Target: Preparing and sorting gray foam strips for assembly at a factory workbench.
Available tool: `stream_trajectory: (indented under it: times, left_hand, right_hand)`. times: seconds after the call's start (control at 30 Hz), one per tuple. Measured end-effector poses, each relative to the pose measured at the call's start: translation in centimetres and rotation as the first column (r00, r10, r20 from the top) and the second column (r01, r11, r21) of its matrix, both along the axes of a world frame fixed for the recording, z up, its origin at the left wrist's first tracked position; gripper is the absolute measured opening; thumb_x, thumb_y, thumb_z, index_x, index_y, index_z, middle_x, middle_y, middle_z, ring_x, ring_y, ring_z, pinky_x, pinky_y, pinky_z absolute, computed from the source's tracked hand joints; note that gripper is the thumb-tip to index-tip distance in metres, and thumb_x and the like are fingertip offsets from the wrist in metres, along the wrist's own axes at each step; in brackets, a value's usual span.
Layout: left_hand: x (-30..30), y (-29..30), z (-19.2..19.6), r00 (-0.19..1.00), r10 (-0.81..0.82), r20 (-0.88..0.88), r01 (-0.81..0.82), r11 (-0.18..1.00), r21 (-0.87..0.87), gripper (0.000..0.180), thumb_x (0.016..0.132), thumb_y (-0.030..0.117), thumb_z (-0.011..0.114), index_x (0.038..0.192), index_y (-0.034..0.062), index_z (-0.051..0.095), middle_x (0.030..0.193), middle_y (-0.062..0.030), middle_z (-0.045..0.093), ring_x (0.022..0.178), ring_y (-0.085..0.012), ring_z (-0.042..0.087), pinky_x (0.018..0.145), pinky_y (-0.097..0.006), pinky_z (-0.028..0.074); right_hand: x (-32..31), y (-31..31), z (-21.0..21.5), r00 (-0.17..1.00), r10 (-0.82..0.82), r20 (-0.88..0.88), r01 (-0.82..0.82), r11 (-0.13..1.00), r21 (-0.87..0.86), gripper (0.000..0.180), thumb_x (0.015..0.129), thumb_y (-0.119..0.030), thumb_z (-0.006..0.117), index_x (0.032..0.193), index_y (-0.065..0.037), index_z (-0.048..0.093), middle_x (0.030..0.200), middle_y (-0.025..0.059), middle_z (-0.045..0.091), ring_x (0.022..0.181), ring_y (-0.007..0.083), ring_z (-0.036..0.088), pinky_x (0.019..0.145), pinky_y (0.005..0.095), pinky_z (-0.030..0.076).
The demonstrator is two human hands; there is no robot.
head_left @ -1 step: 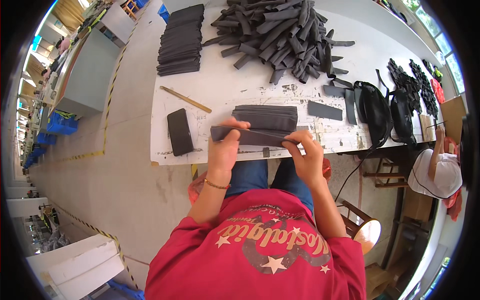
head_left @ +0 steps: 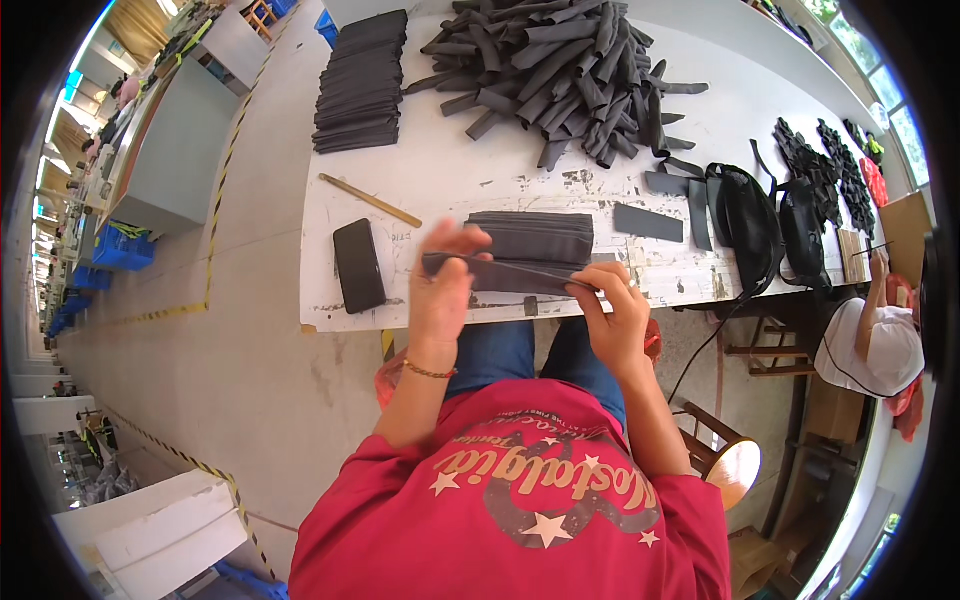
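Note:
A folded dark grey fabric strip (head_left: 525, 278) stretches between my hands near the table's front edge. My right hand (head_left: 613, 305) pinches its right end between thumb and fingers. At the left end, my left hand (head_left: 443, 285) is slightly blurred, fingers spread and lifted off the fabric, the thumb near the strip. Just behind the strip lies a neat stack of similar grey strips (head_left: 530, 232).
A black phone (head_left: 359, 266) and a thin wooden stick (head_left: 370, 200) lie to the left. Farther back are a layered stack of dark strips (head_left: 360, 85) and a loose heap (head_left: 560, 80). Black bags (head_left: 745, 225) lie at right; beyond them another person (head_left: 870, 340) sits.
My left hand's fingers have risen away from the strip's left end, which they were pinching. The right hand keeps its pinch.

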State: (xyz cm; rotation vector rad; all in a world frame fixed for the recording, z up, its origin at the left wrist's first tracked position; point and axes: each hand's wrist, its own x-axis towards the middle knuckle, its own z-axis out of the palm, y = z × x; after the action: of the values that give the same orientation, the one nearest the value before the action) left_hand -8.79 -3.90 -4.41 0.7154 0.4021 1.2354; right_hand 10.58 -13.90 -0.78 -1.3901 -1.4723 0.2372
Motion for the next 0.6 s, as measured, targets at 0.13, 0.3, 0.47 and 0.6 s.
stream_trajectory:
  times: [0.13,0.3,0.47,0.6]
  left_hand:
    - [-1.6,-0.6,1.0,0.930,0.333,-0.154,-0.352,0.929,-0.116,0.027,0.095,0.024,0.064,0.112,0.0039,0.060,0.092,-0.0086,0.066,0.095,-0.0200,0.064,0.083,-0.035,0.053]
    - [2.2,-3.7,3.3,0.961,-0.216,-0.174,0.178,0.961,-0.211,0.025,0.095,0.023,0.065,0.107,0.0011,0.063,0.091,-0.0059,0.067,0.076,-0.0152,0.066,0.061,-0.029,0.055]
    - [1.6,-1.6,3.3,0.924,-0.139,-0.356,0.069,0.977,-0.203,0.022,0.093,0.021,0.067,0.095,-0.0010,0.068,0.084,-0.0060,0.067,0.066,-0.0134,0.065,0.059,-0.027,0.055]
    - [2.1,-1.1,3.4,0.861,-0.267,-0.433,0.224,0.963,-0.149,0.022,0.092,0.020,0.068,0.097,-0.0015,0.068,0.081,-0.0057,0.068,0.065,-0.0133,0.065,0.059,-0.027,0.056]
  right_hand:
    - [0.2,0.0,1.7,0.918,-0.205,0.339,0.073,0.928,0.366,0.037,0.066,0.009,0.074,0.100,-0.004,0.069,0.093,0.0060,0.061,0.077,0.0244,0.060,0.066,0.0334,0.049]
    - [-0.4,0.4,1.7,0.842,-0.172,0.512,-0.046,0.921,0.386,0.038,0.064,-0.003,0.076,0.101,-0.008,0.071,0.099,0.0032,0.061,0.084,0.0244,0.058,0.071,0.0365,0.047]
    - [-0.5,0.5,3.0,0.899,0.060,0.434,-0.134,0.981,0.141,0.035,0.084,-0.024,0.073,0.113,-0.006,0.067,0.110,0.0078,0.060,0.091,0.0247,0.058,0.082,0.0366,0.047]
    - [-0.2,1.1,1.4,0.823,-0.030,-0.567,-0.144,0.955,-0.259,0.025,0.095,-0.021,0.065,0.111,-0.001,0.067,0.098,0.0039,0.063,0.085,0.0094,0.057,0.079,0.0229,0.046]
